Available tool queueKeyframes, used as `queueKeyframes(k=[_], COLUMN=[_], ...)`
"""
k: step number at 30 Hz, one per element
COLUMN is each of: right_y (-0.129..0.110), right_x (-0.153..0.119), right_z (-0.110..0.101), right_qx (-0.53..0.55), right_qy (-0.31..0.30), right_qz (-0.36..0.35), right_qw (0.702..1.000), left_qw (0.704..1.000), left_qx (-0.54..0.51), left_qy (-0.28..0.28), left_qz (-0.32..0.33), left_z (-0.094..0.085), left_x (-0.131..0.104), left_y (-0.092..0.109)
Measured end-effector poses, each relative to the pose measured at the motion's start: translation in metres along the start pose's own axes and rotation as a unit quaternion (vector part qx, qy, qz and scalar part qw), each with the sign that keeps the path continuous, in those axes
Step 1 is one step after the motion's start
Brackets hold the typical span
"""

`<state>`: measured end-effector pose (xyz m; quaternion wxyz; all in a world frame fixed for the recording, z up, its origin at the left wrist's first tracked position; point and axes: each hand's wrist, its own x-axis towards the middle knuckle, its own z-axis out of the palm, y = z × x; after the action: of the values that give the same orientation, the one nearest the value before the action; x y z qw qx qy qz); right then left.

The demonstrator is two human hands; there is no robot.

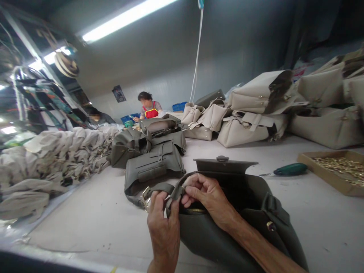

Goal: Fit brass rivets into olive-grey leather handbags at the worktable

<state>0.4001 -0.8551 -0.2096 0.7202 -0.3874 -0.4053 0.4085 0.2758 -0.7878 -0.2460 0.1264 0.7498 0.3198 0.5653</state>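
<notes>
A dark olive handbag lies on the table in front of me, its flap raised at the back and its top opening showing a brass zipper. At the bag's left end, my left hand pinches the strap tab, with a gold buckle beside its fingers. My right hand reaches across the opening, fingers closed at the same tab from the inner side. Whether a small part sits between the right fingertips is hidden. A gold stud shows at the bag's right end.
Several dark bags stand beyond the one I handle. Cream bags are piled at the back right. A green-handled screwdriver lies by a cardboard tray of small brass pieces. Beige pieces heap at left. A person works beyond.
</notes>
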Motion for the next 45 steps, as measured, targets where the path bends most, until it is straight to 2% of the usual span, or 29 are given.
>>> queueKeyframes(k=[2, 5, 7, 11, 14, 18, 21, 33, 45], right_y=[0.004, 0.012, 0.018, 0.025, 0.024, 0.017, 0.014, 0.021, 0.025], right_x=[-0.001, -0.002, -0.002, -0.003, -0.004, -0.005, -0.005, -0.002, 0.005], right_z=[-0.002, -0.003, -0.003, -0.003, -0.002, 0.000, 0.001, 0.002, 0.005], right_qx=[-0.014, -0.052, -0.083, -0.139, -0.194, -0.266, -0.288, -0.204, -0.163], right_qy=[-0.002, -0.006, -0.003, 0.006, 0.011, 0.022, 0.022, 0.052, 0.081], right_qz=[-0.005, -0.006, -0.014, -0.052, -0.074, -0.090, -0.092, -0.030, 0.019], right_qw=[1.000, 0.999, 0.996, 0.989, 0.978, 0.959, 0.953, 0.977, 0.983], left_qw=[1.000, 1.000, 0.997, 0.991, 0.985, 0.981, 0.980, 0.981, 0.985], left_qx=[0.005, -0.010, -0.018, -0.029, -0.066, -0.071, -0.089, -0.098, -0.101], left_qy=[0.006, -0.024, -0.056, -0.077, -0.107, -0.116, -0.121, -0.136, -0.131], left_qz=[0.008, -0.009, -0.042, -0.106, -0.121, -0.140, -0.130, -0.103, -0.055], left_z=[0.001, 0.001, 0.000, -0.002, -0.003, -0.004, -0.005, -0.003, 0.000], left_x=[0.000, 0.000, 0.000, -0.001, 0.000, 0.001, 0.002, 0.004, 0.001], left_y=[0.000, 0.002, 0.002, 0.001, 0.001, 0.003, 0.002, -0.004, -0.010])
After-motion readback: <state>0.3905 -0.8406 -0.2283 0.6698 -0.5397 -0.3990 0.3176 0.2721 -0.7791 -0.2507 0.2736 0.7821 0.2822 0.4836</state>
